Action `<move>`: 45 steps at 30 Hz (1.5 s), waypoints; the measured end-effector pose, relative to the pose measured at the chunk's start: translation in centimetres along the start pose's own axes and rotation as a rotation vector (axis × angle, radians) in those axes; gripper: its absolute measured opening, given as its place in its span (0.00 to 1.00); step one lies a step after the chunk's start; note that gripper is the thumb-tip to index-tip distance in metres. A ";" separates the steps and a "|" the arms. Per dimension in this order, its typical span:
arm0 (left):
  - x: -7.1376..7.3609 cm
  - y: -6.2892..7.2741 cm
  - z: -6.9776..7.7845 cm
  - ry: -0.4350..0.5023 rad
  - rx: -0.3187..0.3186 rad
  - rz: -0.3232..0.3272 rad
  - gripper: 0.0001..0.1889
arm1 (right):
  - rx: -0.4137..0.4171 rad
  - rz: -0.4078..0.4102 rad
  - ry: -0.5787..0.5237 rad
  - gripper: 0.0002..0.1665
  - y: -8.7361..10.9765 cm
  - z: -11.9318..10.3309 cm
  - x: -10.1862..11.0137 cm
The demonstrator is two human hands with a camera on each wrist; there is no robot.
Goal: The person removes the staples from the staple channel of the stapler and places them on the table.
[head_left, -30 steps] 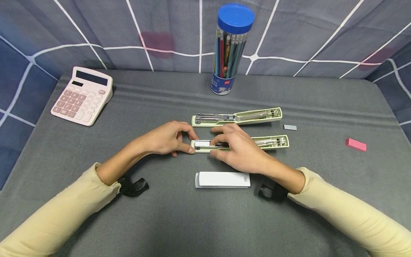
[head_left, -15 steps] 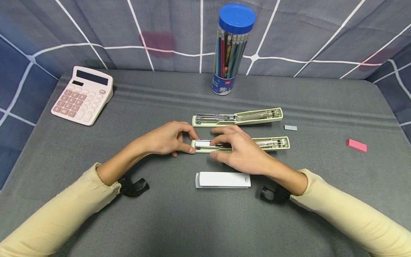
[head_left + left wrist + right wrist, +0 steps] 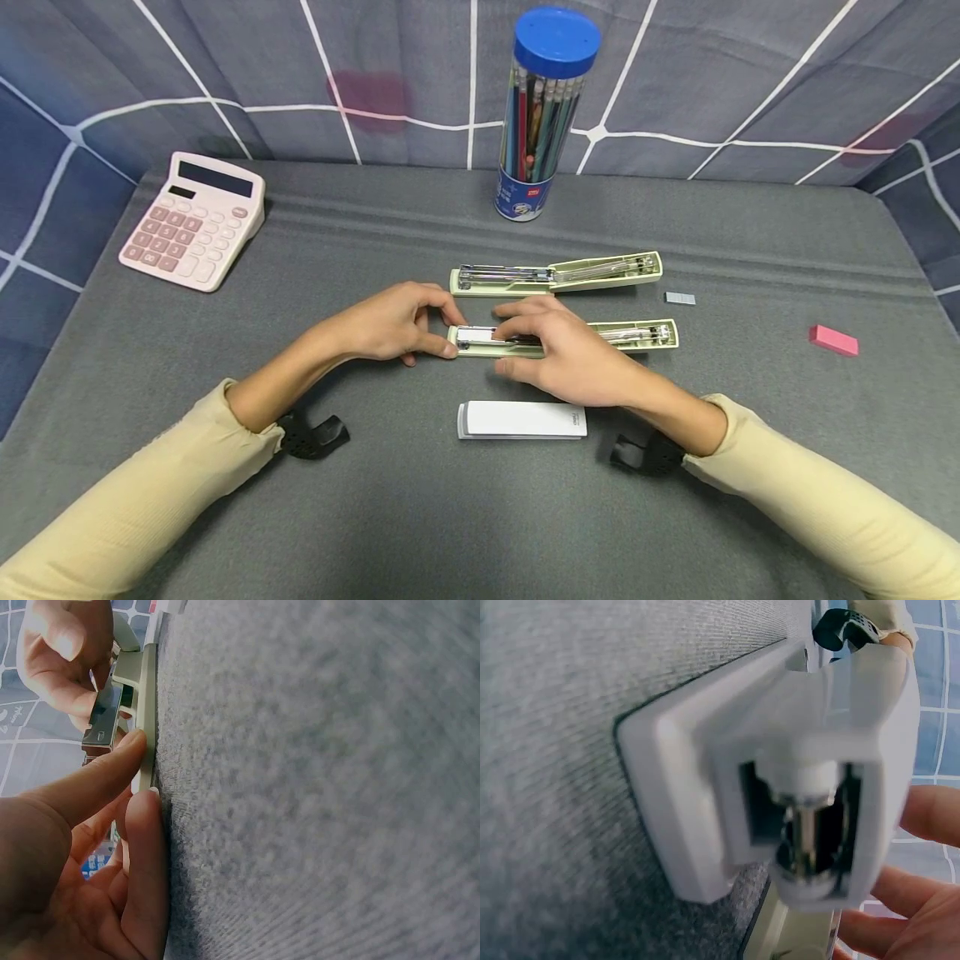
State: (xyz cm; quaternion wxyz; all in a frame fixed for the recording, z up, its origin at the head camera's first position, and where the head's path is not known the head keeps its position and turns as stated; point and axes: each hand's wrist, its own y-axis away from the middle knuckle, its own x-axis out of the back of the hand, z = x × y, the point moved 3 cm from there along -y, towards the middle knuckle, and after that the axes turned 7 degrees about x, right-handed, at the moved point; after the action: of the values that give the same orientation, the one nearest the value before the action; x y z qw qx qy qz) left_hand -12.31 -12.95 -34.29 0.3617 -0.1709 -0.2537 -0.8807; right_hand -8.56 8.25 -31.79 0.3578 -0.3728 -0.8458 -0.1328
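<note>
In the head view a light green stapler [image 3: 652,333] lies folded open, its metal staple channel [image 3: 103,724] facing up. My left hand [image 3: 386,325] pinches its left end between thumb and index finger. Over its middle is my right hand [image 3: 566,350], fingers spread and bent, with a fingertip at the channel and the thumb by the near edge. This hand hides the stapler's hinge region. Just behind lies a second light green stapler [image 3: 510,282], also folded open. A closed white stapler [image 3: 525,418] rests in front of the hands and looms large in the right wrist view.
A short strip of staples [image 3: 680,298] lies right of the green staplers, and a pink block [image 3: 834,340] farther right. A clear tub of pencils [image 3: 536,125] with a blue lid stands at the back. A pink calculator [image 3: 195,221] sits at the back left.
My right hand has shifted very slightly to the right over the near green stapler. My left hand keeps its hold on the left end.
</note>
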 end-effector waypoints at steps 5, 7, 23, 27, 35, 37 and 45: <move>0.0 0.0 0.1 0.004 0.000 -0.003 0.11 | -0.001 0.019 -0.048 0.16 0.1 0.1 0.1; 0.0 0.0 0.1 0.006 -0.001 -0.004 0.11 | 0.007 0.030 -0.060 0.15 0.1 0.0 0.1; -0.1 0.0 0.0 -0.005 -0.003 0.006 0.12 | 0.127 0.050 -0.102 0.09 -1.6 -0.9 0.5; 0.0 0.0 0.0 -0.005 -0.003 0.006 0.12 | 0.106 0.048 -0.154 0.11 -1.9 -0.9 0.5; 0.0 0.0 0.0 -0.001 0.037 0.010 0.13 | 0.167 0.038 -0.018 0.16 -2.6 -1.2 0.1; 0.0 0.1 0.0 0.002 0.044 0.008 0.13 | 0.174 0.037 0.042 0.16 -2.7 -1.3 0.0; 0.1 0.0 -0.2 -0.003 0.033 0.012 0.13 | 0.152 0.051 0.087 0.10 -2.9 -1.0 -0.4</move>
State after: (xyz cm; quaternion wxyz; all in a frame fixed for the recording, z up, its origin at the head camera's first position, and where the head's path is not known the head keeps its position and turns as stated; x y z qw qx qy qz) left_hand -12.38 -13.07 -34.40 0.3693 -0.1678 -0.2678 -0.8739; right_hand -9.99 5.57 -31.24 0.4249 -0.3597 -0.8273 -0.0751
